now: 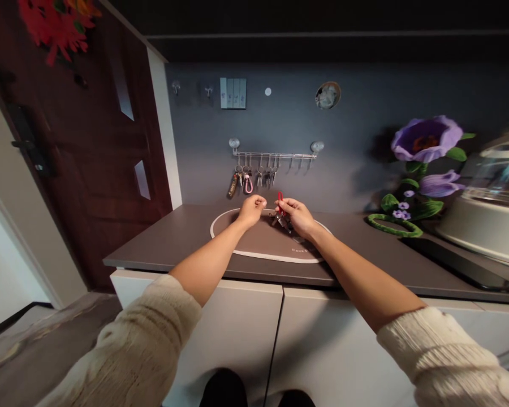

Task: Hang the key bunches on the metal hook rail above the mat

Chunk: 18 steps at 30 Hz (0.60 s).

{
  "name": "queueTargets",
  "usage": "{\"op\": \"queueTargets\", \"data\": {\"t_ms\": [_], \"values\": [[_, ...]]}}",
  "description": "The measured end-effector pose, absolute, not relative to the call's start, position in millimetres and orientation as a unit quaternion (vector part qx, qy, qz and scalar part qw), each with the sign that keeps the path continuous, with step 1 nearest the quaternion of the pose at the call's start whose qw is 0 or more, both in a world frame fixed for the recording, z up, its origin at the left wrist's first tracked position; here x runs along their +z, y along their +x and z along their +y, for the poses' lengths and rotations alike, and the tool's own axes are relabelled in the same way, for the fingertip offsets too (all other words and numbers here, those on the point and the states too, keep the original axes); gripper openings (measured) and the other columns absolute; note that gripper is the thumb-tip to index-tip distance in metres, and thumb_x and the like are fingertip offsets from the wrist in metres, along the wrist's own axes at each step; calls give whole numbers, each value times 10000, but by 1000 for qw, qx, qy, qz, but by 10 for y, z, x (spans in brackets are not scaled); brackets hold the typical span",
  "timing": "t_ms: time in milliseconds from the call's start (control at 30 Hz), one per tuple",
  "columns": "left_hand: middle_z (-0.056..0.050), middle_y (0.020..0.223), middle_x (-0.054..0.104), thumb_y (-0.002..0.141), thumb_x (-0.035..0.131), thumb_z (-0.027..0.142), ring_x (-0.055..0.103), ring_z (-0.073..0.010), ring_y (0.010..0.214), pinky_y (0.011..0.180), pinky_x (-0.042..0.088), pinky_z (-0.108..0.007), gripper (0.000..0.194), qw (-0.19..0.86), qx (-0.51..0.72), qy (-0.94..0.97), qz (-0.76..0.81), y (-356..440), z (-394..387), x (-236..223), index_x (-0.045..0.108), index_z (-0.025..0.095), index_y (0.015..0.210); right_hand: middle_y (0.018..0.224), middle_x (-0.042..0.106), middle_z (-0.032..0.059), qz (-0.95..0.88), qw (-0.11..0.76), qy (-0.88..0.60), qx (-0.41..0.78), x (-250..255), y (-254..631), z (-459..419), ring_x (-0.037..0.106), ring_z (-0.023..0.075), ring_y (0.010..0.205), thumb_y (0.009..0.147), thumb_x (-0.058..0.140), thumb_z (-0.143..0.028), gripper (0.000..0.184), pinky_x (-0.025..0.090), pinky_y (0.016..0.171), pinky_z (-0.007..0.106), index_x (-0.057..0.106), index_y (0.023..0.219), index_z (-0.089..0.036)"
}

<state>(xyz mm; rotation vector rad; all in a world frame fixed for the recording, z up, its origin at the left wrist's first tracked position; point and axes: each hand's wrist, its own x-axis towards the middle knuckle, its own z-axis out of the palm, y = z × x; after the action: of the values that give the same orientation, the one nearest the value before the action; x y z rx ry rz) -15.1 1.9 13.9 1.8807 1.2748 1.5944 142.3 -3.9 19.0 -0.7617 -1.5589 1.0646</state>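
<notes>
Left hand (251, 212) and right hand (296, 213) are a little apart above an oval brown mat (258, 242). The right grips a bunch of keys (284, 224) near its red loop (280, 196), the keys fanned below its fingers; the left has thumb and fingers drawn together, and whether anything is between them I cannot tell. Pale cabinet doors (233, 316) lie under the dark surface (161, 242) that carries the mat, whose lettering is partly hidden by the right forearm. Toward the right, a flat black panel (462, 263) lies before a white-based domed appliance (487, 223), with a purple flower ornament (427, 140) beside it, above a green ring (394, 226). Beyond the hands, a hook rail (292, 156) on the grey wall (297, 118) bears several key rings (260, 179) and a pink strap (249, 184), all left of its right-hand hooks. Higher up are clear hooks (176, 87), a small four-strip picture (233, 94), a white disc (268, 91) and an oval ornament (328, 95). Far left stands a dark red door (123, 147).
</notes>
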Motion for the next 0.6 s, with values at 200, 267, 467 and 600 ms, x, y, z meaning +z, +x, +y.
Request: {"op": "queueTargets", "data": {"t_ms": [200,267,467,600], "values": [[-59,813,656,791,483,210,574,-151,760,737,427,-273,154,80,463,736,487,-146,26,49,622,145,795,631,564,-29,-602,567,-323,461,289,1464,-59,437,55,458,616,661,-439,348,317,431,189,600,823,-166],[-64,837,658,798,474,222,572,-160,789,751,419,-275,172,45,434,748,499,-143,15,40,632,152,796,625,553,-33,-590,581,-320,460,336,1483,-42,433,50,466,613,667,-425,336,316,442,185,603,815,-164],[-65,872,665,820,453,244,578,-161,817,762,412,-263,207,24,393,745,539,-127,-18,40,645,166,831,606,550,-22,-593,600,-311,437,516,1515,47,504,73,560,626,673,-405,287,339,512,188,606,750,-155],[-69,879,668,823,443,242,585,-167,828,759,411,-266,214,23,371,747,550,-110,-41,43,644,169,825,597,540,-23,-594,601,-310,435,669,1506,143,523,74,551,679,648,-344,210,347,522,190,598,729,-146]]}}
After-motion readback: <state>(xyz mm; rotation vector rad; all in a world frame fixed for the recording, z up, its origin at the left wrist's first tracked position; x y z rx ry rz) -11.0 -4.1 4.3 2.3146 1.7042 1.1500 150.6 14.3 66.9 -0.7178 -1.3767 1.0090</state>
